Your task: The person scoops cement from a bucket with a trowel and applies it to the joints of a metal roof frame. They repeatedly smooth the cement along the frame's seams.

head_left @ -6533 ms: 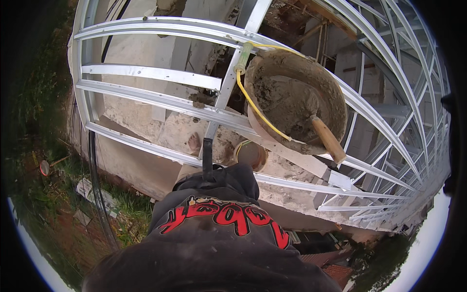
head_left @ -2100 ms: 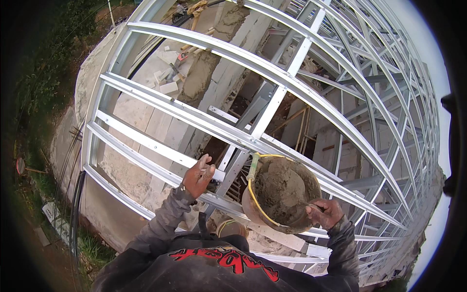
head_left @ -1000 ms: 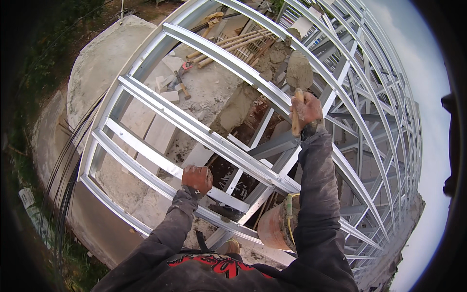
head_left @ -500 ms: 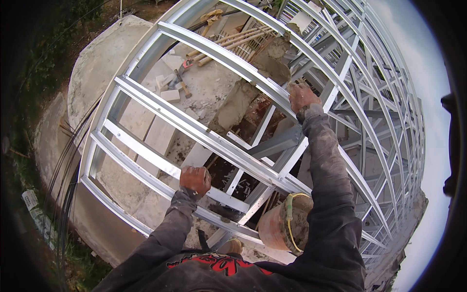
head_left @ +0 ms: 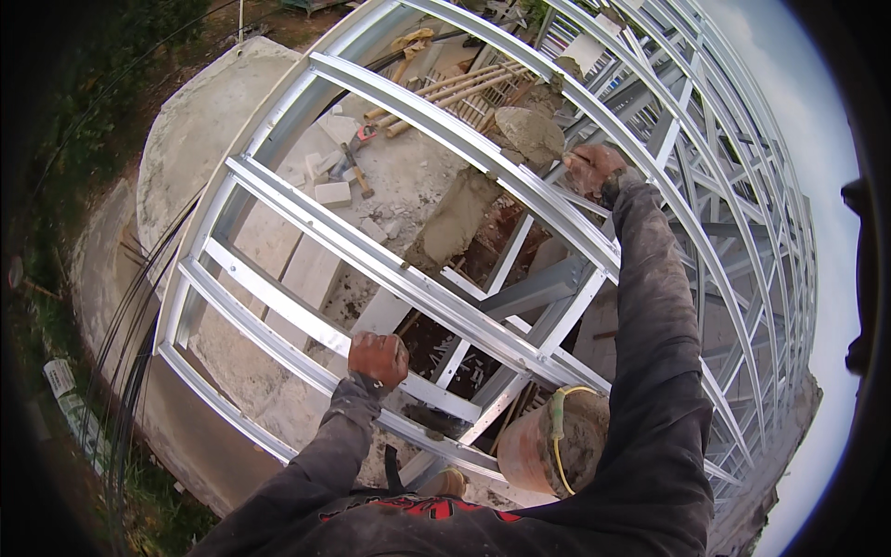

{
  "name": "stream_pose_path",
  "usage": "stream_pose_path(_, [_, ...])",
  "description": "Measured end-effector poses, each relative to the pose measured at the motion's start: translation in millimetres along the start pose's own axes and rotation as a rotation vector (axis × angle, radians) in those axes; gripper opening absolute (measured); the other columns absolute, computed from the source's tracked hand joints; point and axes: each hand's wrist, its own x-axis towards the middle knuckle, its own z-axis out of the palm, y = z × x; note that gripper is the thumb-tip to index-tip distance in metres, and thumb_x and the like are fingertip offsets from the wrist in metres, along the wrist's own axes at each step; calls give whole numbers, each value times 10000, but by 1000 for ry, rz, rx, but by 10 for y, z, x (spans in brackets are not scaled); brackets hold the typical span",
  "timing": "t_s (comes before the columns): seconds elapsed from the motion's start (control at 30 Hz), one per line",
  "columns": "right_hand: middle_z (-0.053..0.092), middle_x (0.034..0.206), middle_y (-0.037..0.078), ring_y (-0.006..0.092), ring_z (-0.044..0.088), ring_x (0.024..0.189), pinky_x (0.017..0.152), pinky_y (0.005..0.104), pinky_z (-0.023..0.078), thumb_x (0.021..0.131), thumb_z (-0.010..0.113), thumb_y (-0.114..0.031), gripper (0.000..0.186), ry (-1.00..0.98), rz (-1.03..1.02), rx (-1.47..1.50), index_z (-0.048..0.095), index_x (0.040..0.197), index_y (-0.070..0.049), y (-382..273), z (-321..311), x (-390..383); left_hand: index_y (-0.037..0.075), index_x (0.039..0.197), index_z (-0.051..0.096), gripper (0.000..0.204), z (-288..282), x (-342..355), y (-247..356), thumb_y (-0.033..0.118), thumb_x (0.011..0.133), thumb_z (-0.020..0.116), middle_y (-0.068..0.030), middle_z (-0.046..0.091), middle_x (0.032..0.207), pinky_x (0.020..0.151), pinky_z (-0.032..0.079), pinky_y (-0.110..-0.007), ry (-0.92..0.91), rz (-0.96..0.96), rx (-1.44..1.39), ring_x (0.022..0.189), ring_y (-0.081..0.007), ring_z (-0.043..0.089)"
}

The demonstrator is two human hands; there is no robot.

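Observation:
My left hand (head_left: 379, 359) is closed around a light metal batten (head_left: 288, 302) of the roof frame. At the upper right, my right hand (head_left: 594, 172) is closed on what looks like a trowel (head_left: 530, 136), its rounded blade coated with grey mortar; the handle is mostly hidden by the fingers. The blade is over a mortar-topped wall (head_left: 455, 218), seen between the silver roof battens (head_left: 436, 107). Beside my right arm stands an orange bucket (head_left: 524, 450) with mortar in it and a yellow handle with a green grip.
Below the frame lie a hammer (head_left: 358, 174), a red-handled tool (head_left: 363, 136), pale blocks (head_left: 332, 193) and bamboo poles (head_left: 455, 91). Black cables (head_left: 139, 316) run down the left side. Steel trusses (head_left: 742, 241) fill the right, with open drops between the members.
My right hand has moved a little up and right, and the mortar-coated blade now shows beside it. My left hand keeps its hold on the batten. The view has shifted slightly.

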Motion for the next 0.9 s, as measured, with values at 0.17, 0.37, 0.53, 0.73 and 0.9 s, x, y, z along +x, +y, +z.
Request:
stream_pose_path(0.17, [650, 1095, 135, 323, 622, 986, 853, 441, 486, 890, 571, -252, 321, 226, 122, -332, 595, 1179, -114, -170, -275, 26, 72, 740, 570, 132, 6, 6, 2, 163, 688, 651, -112, 610, 671, 725, 445, -427, 31, -11, -28, 664, -290, 595])
stream_pose_path(0.37, [556, 1224, 35, 220, 485, 1223, 1001, 461, 383, 804, 613, -108, 451, 252, -168, -918, 534, 1234, -218, -584, -282, 228, 65, 743, 572, 146, -9, 2, -13, 160, 675, 659, -117, 603, 664, 710, 447, -433, 41, -13, -45, 667, -294, 597])
stream_pose_path(0.53, [554, 1177, 19, 196, 478, 1213, 1039, 423, 321, 777, 650, -70, 468, 98, -356, -1122, 540, 1205, -224, -569, -282, 682, 58, 758, 583, 147, 36, -22, -51, 152, 668, 652, -117, 595, 654, 705, 449, -438, 71, -14, -68, 653, -299, 584])
stream_pose_path(0.73, [558, 1193, 50, 233, 491, 1205, 1050, 450, 317, 842, 592, -91, 418, 343, -147, -1122, 549, 1236, -225, -445, -384, 826, 58, 751, 584, 156, 64, -31, -68, 159, 657, 656, -110, 586, 657, 718, 447, -440, 101, -14, -91, 659, -294, 579])
stream_pose_path(0.9, [553, 1240, 44, 249, 501, 1208, 1051, 445, 335, 859, 568, -87, 437, 332, 36, -1001, 528, 1259, -257, -429, -554, 232, 44, 766, 605, 170, 7, -5, -45, 152, 643, 652, -118, 594, 675, 724, 456, -436, 17, -15, -80, 670, -297, 588])
